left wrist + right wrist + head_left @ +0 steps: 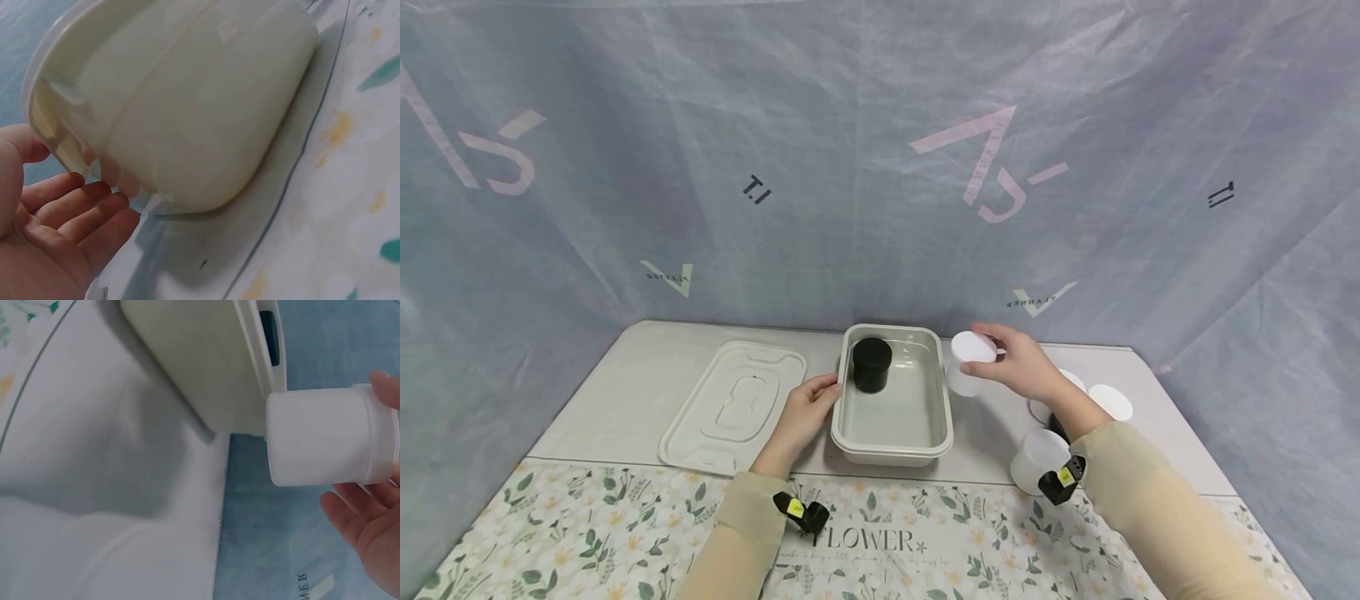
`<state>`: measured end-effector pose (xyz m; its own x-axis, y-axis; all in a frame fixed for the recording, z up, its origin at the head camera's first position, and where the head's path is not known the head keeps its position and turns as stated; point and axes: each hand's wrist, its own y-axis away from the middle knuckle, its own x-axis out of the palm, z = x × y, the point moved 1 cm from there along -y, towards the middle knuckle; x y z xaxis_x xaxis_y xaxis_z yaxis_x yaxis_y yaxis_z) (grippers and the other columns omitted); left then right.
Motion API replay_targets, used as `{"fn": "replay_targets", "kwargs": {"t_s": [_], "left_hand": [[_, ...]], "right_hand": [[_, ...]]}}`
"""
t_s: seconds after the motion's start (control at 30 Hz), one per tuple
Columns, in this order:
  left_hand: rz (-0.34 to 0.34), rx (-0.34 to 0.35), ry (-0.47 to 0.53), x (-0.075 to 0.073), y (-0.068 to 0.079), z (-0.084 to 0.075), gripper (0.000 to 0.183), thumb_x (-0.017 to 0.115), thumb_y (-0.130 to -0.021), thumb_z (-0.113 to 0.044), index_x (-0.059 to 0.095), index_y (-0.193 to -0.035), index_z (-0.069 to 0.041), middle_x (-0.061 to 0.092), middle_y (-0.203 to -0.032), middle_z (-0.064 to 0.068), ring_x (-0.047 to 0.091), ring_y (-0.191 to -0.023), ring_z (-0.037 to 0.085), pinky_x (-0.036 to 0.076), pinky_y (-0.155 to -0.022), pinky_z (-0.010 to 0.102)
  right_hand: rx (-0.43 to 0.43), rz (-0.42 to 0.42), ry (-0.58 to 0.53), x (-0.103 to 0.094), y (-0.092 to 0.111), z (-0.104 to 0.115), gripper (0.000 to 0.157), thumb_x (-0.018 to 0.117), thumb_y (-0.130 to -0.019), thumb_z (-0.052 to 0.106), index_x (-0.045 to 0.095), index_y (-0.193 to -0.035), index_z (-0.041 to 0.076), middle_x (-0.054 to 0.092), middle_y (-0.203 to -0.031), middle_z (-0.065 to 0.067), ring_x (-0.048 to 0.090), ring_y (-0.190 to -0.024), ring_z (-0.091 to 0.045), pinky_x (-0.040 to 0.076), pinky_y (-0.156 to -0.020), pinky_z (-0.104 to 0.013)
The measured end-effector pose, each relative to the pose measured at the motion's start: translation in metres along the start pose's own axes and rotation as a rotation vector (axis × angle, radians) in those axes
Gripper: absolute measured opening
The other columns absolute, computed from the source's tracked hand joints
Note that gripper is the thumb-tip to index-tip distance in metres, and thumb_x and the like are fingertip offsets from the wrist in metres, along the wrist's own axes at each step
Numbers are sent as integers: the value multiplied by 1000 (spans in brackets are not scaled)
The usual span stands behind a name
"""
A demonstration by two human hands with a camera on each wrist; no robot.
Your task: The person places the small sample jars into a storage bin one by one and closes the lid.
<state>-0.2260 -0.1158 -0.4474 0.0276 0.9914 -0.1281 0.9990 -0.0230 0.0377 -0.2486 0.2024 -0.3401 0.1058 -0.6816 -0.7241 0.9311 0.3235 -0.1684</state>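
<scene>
A pale rectangular plastic bin (pixel 893 450) stands in the middle of the table with a black lidded jar (pixel 872 367) at its far left inside. My left hand (pixel 805 412) is at the bin's left side, thumb and fingers about its rim (pixel 59 150). My right hand (pixel 1018 362) grips a white lidded jar (pixel 964 379) by its top, thumb and fingers on either side. In the right wrist view the white jar (pixel 319 437) is held beside the bin's outer wall (pixel 194 356), close to the rim.
A flat pale lid (pixel 737 408) lies left of the bin. Another white jar (pixel 1036 462) stands to the right, under my right forearm. White round pieces (pixel 1111 402) and a partly hidden black thing (pixel 1057 427) are near it. A flowered cloth (pixel 865 567) covers the front; a grey-blue curtain (pixel 820 167) hangs behind.
</scene>
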Motion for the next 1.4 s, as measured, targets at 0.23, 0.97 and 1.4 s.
{"fn": "replay_targets", "kwargs": {"t_s": [0.23,0.97,1.4], "left_hand": [[13,1,-15,-1,14,-23,40,52,-97,-20,53,-131,1,60,-125,20,57,-117,29,52,-91,34],[1,20,2,1,-1,1,38,55,-96,-24,56,-129,-5,62,-124,17,59,-114,25,53,-89,32],[-23,-21,95,8,0,-2,39,53,-96,-20,54,-130,-1,60,-124,23,61,-110,29,55,-82,29]], "right_hand": [[-10,-47,-36,4,-6,9,66,76,-79,20,49,-135,-1,58,-126,-21,63,-100,-30,51,-72,-22],[-10,-69,-161,49,-30,26,64,77,-77,17,51,-133,2,57,-128,-20,60,-103,-32,52,-81,-37],[20,-56,-68,67,-41,20,70,76,-78,23,46,-136,-2,49,-136,-23,55,-115,-35,50,-91,-47]]}}
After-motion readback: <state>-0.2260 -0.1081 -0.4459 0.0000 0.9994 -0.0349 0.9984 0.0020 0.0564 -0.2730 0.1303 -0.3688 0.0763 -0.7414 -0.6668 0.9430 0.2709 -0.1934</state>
